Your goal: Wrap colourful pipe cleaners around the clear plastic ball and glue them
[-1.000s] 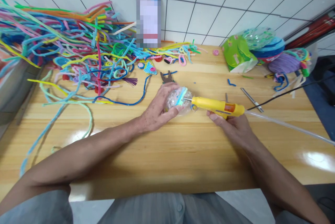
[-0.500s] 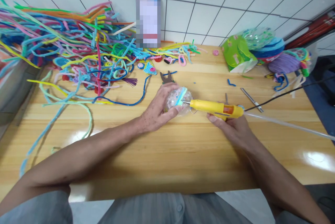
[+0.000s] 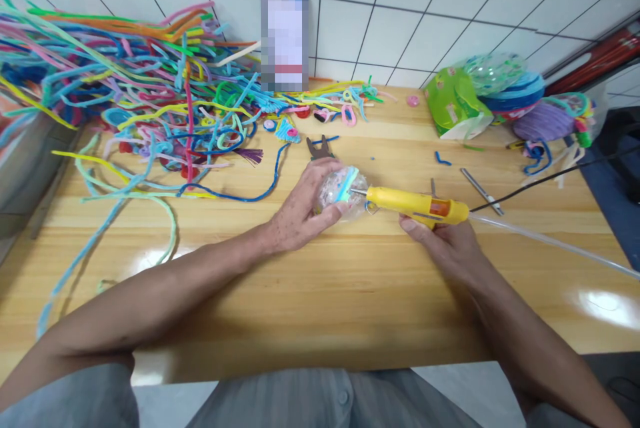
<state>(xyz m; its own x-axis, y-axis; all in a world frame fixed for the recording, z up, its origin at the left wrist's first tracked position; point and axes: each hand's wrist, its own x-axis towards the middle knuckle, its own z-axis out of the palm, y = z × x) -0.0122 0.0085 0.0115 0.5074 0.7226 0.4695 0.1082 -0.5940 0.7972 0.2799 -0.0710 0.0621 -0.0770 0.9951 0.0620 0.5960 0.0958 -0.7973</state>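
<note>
My left hand is closed round a clear plastic ball with small bits inside or on it. Across the ball's top lies a light-blue and green fuzzy strip. My right hand grips a yellow hot glue gun from below. Its metal nozzle points left and is at the ball, close beside the strip; whether it touches I cannot tell. From the gun's back end a clear glue stick sticks out to the right. Pliers lie just behind my left hand, their handles hidden.
A large heap of coloured pipe cleaners fills the back left. A pixelated phone-like panel leans on the tiled wall. At the back right sit a green tissue pack and a purple fuzzy piece. A black cord crosses above a metal pen-like tool.
The glue gun has shifted slightly right, and its nozzle has moved a little up and away from the strip. My left hand and the ball stay nearly still.
</note>
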